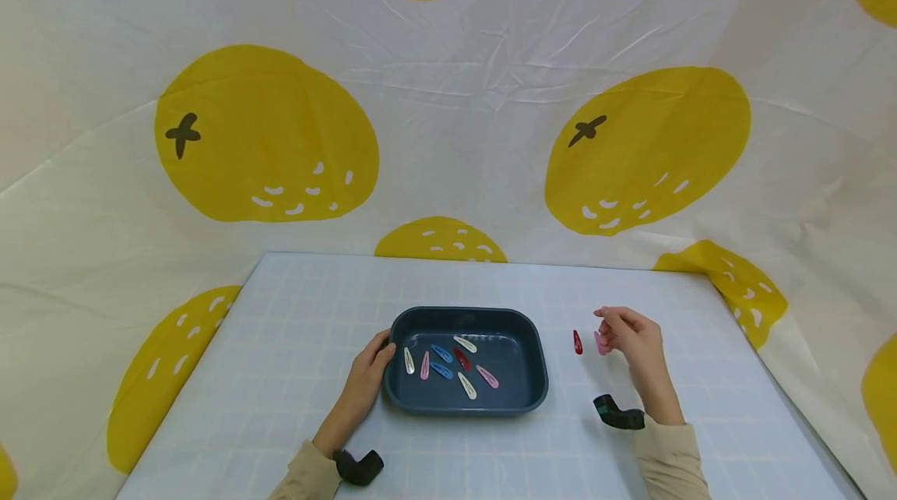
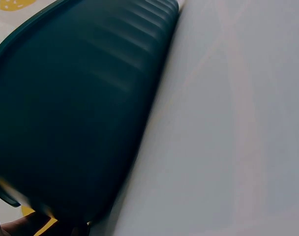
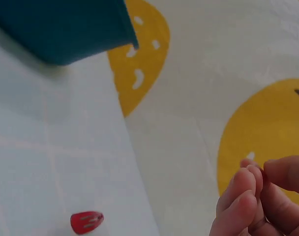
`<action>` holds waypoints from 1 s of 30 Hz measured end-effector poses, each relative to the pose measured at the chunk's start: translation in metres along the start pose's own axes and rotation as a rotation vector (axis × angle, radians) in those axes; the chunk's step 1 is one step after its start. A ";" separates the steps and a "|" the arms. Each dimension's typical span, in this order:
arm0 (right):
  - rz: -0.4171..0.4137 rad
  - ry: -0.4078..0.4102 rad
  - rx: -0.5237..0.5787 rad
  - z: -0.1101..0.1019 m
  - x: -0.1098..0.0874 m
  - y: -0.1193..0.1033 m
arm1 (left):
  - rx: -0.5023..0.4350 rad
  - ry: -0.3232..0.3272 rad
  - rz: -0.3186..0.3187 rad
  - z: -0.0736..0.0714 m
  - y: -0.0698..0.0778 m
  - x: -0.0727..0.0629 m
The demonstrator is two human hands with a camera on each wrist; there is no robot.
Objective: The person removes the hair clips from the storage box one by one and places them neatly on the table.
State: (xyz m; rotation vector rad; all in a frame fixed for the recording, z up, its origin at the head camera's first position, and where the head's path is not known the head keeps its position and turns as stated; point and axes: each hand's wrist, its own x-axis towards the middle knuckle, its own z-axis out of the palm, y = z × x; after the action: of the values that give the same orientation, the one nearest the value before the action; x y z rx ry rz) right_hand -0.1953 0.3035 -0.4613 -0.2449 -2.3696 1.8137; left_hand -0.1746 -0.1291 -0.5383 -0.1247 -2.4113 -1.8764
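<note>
A dark blue rectangular tray (image 1: 462, 404) stands on the table with several snap hair clips in it: white, pink, blue and red. My left hand (image 1: 366, 375) grips the tray's left end, thumb at the rim. In the left wrist view the tray's outer wall (image 2: 75, 98) fills the left side, with dark fingertips at the bottom corner. Right of the tray, my right hand (image 1: 631, 335) has thumb and fingers pinched together at a pink hair clip (image 1: 600, 343), mostly covered in the right wrist view. A red hair clip (image 3: 87, 222) lies on the table beside that hand.
The table (image 1: 561, 453) has a pale blue checked cover. Behind it hangs a white cloth (image 1: 462, 134) printed with large yellow fruit. Black wrist devices sit by the left cuff (image 1: 359, 469) and right cuff (image 1: 618, 413).
</note>
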 end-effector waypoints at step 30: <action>-0.044 -0.475 -0.086 0.067 -0.043 -0.063 | 0.016 0.009 0.013 0.000 0.000 0.000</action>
State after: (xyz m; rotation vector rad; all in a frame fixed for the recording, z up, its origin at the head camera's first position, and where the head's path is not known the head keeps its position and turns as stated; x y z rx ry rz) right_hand -0.1701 0.2150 -0.4187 0.2586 -2.7330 1.9217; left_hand -0.1747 -0.1289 -0.5382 -0.1296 -2.4133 -1.8480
